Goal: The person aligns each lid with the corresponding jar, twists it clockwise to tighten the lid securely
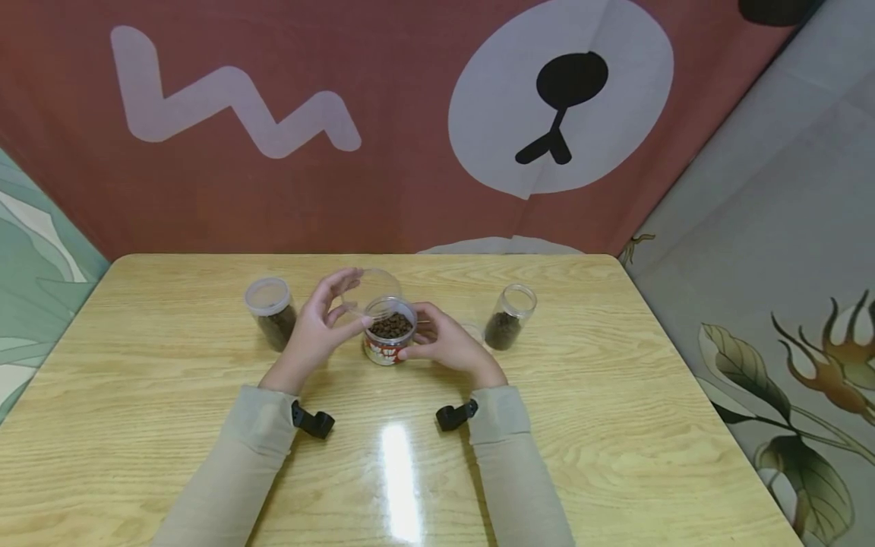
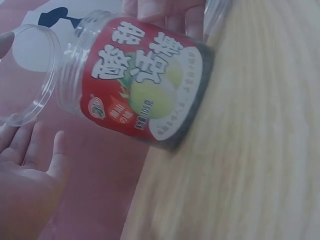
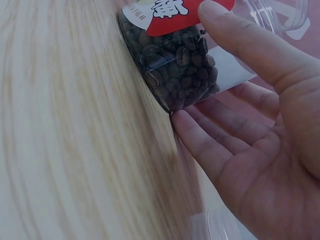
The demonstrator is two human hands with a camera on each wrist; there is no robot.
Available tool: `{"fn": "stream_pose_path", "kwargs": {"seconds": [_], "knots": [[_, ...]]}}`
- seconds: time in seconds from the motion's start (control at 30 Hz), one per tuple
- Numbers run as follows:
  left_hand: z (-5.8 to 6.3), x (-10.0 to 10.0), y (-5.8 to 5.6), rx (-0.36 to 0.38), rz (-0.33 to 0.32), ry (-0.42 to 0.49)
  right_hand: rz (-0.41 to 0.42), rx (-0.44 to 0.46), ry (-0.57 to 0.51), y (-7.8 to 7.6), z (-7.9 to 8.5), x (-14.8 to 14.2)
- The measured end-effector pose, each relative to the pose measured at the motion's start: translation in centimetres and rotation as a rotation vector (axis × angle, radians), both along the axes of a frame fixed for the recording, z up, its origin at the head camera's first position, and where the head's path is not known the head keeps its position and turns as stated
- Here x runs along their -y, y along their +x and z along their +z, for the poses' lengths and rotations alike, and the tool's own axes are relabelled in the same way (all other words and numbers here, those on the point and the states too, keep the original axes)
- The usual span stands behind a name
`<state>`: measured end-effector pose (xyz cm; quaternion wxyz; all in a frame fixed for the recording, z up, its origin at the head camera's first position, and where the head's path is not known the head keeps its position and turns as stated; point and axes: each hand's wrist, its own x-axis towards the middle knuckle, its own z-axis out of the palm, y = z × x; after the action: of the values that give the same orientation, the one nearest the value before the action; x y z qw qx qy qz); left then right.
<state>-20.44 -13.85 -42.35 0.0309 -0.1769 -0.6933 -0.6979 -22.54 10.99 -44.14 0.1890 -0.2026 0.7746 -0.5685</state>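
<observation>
Jar of brown beans (image 1: 385, 351): set on bench (image 1: 581, 425), far middle, grasped in right hand (image 1: 447, 339). Clear lid (image 1: 381, 282): tilted just above, pinched by left hand (image 1: 316, 327). Lid handling judged in hand, whether opening or closing undetermined; steadied jar called for next.

This was a cloth-screened corner, its kind unclear: cartoon cloth (image 1: 396, 190) hung across the frame's top, floral cloth (image 1: 772, 228) at right, tabletop (image 1: 615, 456) below.

Labelled jar (image 2: 137, 82): smooth, clear plastic. Lid (image 2: 35, 75): transparent plastic, glossy. Table (image 1: 615, 425): wood-grained, glossy surface. Sleeves (image 1: 229, 456): matt cloth.
</observation>
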Motion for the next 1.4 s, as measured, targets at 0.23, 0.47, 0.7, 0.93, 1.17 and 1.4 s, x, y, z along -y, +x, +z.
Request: {"fn": "stream_pose_path", "kwargs": {"seconds": [0.23, 0.47, 0.7, 0.93, 1.17, 1.4], "knots": [[-0.5, 0.1, -0.1, -0.003, -0.03, -0.003, 0.005, -0.005, -0.001, -0.1, -0.2, 0.0], [-1.1, 0.2, -0.2, 0.002, -0.067, -0.027, 0.005, 0.001, -0.008, -0.1, -0.3, 0.0], [-1.3, 0.2, -0.1, 0.023, -0.095, -0.051, 0.002, 0.007, -0.012, 0.0, -0.5, -0.1], [-1.3, 0.2, -0.1, 0.062, -0.095, -0.063, 0.003, 0.013, -0.004, -0.1, -0.5, -0.2], [-1.4, -0.1, -0.2, 0.059, -0.093, -0.065, 0.018, 0.002, -0.011, -0.2, -0.5, -0.2], [-1.5, -0.6, -0.2, 0.061, -0.102, -0.067, 0.006, 0.006, 0.004, -0.1, -0.3, -0.1]]}}
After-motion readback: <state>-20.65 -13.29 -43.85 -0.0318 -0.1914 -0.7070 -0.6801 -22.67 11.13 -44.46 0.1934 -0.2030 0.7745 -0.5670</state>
